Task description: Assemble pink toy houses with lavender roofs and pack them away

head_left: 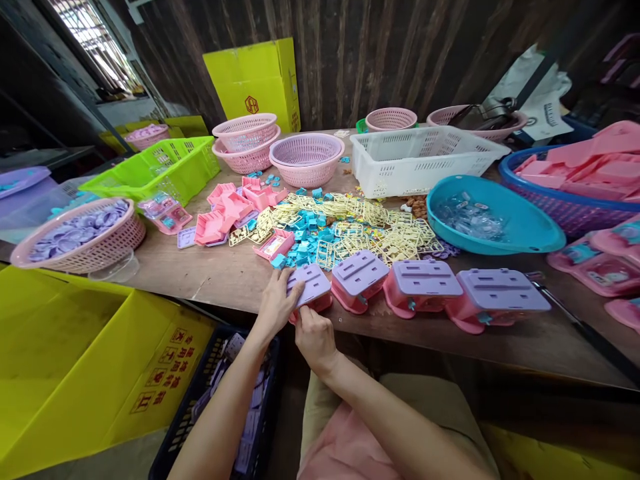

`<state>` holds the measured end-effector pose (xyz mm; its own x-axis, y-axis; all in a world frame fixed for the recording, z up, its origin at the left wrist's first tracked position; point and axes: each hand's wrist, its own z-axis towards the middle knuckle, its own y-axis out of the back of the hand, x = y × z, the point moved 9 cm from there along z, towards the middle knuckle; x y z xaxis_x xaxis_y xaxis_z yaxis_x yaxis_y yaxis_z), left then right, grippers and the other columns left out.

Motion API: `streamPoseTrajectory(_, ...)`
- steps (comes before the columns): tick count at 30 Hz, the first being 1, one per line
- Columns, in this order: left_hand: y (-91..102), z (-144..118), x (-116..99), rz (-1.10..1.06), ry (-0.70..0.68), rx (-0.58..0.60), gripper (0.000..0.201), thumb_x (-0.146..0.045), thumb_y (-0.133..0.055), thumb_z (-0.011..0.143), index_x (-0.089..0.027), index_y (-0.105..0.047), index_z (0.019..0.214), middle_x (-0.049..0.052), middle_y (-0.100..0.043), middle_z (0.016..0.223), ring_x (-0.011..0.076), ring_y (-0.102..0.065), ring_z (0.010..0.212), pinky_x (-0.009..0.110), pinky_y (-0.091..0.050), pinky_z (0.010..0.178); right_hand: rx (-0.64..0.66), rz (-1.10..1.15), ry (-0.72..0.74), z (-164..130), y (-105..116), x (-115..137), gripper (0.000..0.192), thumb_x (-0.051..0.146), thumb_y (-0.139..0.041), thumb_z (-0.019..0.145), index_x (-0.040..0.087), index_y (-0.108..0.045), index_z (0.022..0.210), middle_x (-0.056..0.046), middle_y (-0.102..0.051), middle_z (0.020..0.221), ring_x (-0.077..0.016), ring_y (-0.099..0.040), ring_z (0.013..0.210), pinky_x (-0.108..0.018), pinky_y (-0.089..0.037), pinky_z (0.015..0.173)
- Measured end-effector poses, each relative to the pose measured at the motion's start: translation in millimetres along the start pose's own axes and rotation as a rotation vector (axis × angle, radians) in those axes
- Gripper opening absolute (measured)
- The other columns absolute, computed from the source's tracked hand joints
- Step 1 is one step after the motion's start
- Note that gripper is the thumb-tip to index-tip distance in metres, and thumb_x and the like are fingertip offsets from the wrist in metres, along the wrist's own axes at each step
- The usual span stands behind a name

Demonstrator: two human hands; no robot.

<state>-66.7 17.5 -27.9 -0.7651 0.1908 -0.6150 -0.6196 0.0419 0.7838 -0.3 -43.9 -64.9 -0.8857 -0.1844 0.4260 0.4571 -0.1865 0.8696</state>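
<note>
Head view, the only one: lidded box (316,287) at centre of frame, on the near edge of the table (227,275), left end of a row. Left hand (278,301) clamped over the box's left end, thumb across the purple lid (313,277). Right hand (316,339) close by, curled, fingertips against the near side just under the lid; cannot tell whether they pinch the box or some small part. Three similar boxes (423,279) to the right. Mid-frame, behind: blue pieces (301,244) and cream frames (400,241) in a heap, pink trays (227,215) left of them. Step in hand, as judged: close fingertip work where lid meets base, perhaps seating or fastening. Next move seems to call for steady left hold, small controlled right-hand pressure, no tipping.
</note>
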Motion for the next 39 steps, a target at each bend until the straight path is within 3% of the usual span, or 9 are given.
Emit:
streamPoseTrajectory(6,-1.7,0,4,-0.018,0.029,-0.005,0.037,-0.036,-0.044,0.085,-0.014,-0.053,0.114,0.011,-0.054,0.109,0.025,-0.055,0.102,0.04,-0.043,0.091,0.145,-0.022,-0.076,3,-1,5,0.017,0.008,-0.042,0.086,0.012,-0.059,0.085,-0.011,-0.069,0.077,-0.0189,-0.067,0.07,-0.024,-0.041,0.057)
streamPoseTrajectory(10,1.4,2,6,-0.044,-0.006,-0.012,0.038,-0.036,-0.044,0.085,-0.014,-0.054,0.114,0.01,-0.055,0.106,0.0234,-0.056,0.1,0.039,-0.044,0.09,0.255,-0.016,-0.01,6,21,1,0.015,0.016,-0.048,0.087,0.015,-0.062,0.085,-0.009,-0.07,0.075,-0.0186,-0.067,0.069,-0.024,-0.043,0.059)
streamPoseTrajectory(13,4.8,0,0,0.067,-0.033,-0.023,0.04,-0.036,-0.045,0.085,-0.016,-0.054,0.118,0.011,-0.056,0.106,0.0245,-0.056,0.101,0.04,-0.045,0.09,0.29,-0.03,0.088,23,63,-22,0.018,0.019,-0.047,0.089,0.018,-0.065,0.087,-0.007,-0.071,0.081,-0.0179,-0.066,0.075,-0.025,-0.046,0.067)
streamPoseTrajectory(16,9.1,-7,-20,0.361,-0.054,-0.166,0.047,-0.035,-0.046,0.085,-0.014,-0.05,0.127,0.017,-0.051,0.123,0.0325,-0.046,0.117,0.051,-0.036,0.098,0.176,-0.18,0.224,52,119,-57,0.041,0.003,-0.043,0.083,0.021,-0.059,0.116,-0.009,-0.056,0.127,-0.02,-0.052,0.115,-0.032,-0.042,0.092)
streamPoseTrajectory(21,-19.9,-10,-53,0.595,-0.206,-0.164,0.062,-0.048,-0.046,0.085,-0.009,-0.044,0.133,0.023,-0.046,0.133,0.0364,-0.04,0.125,0.055,-0.028,0.103,0.509,-0.277,0.364,69,120,-95,0.057,0.011,-0.06,0.076,0.026,-0.048,0.13,-0.009,-0.047,0.136,-0.0251,-0.042,0.125,-0.04,-0.032,0.102)
streamPoseTrajectory(27,-28.3,0,-43,0.603,-0.533,-0.01,0.067,-0.054,-0.054,0.079,-0.021,-0.04,0.135,0.014,-0.052,0.129,0.0292,-0.046,0.12,0.048,-0.034,0.102,0.327,-0.32,0.216,55,103,-90,0.053,0.041,-0.062,0.079,0.018,-0.052,0.126,-0.015,-0.056,0.119,-0.028,-0.049,0.111,-0.043,-0.035,0.097)
streamPoseTrajectory(33,-48.6,0,-54,0.628,-0.578,0.036,0.087,-0.063,-0.062,0.066,-0.023,-0.035,0.138,0.013,-0.043,0.138,0.0332,-0.037,0.127,0.053,-0.026,0.105,0.175,-0.242,0.118,39,108,-94,0.053,0.044,-0.061,0.08,0.02,-0.052,0.125,-0.015,-0.059,0.118,-0.0278,-0.051,0.109,-0.045,-0.033,0.096)
streamPoseTrajectory(35,-56.0,0,-57,0.626,-0.57,0.06,0.086,-0.061,-0.063,0.067,-0.026,-0.032,0.14,0.011,-0.045,0.137,0.0332,-0.037,0.127,0.053,-0.024,0.106,0.105,-0.201,0.161,37,129,-117,0.046,0.041,-0.059,0.081,0.026,-0.053,0.124,-0.011,-0.058,0.122,-0.0257,-0.05,0.113,-0.044,-0.031,0.097)
streamPoseTrajectory(39,-49.8,12,-58,0.532,-0.556,0.102,0.081,-0.055,-0.057,0.075,-0.025,-0.024,0.143,0.012,-0.043,0.139,0.0335,-0.033,0.13,0.055,-0.021,0.107,-0.06,-0.269,0.098,24,177,-207,0.041,0.043,-0.057,0.082,0.029,-0.057,0.121,-0.009,-0.061,0.12,-0.0254,-0.052,0.11,-0.045,-0.031,0.094)
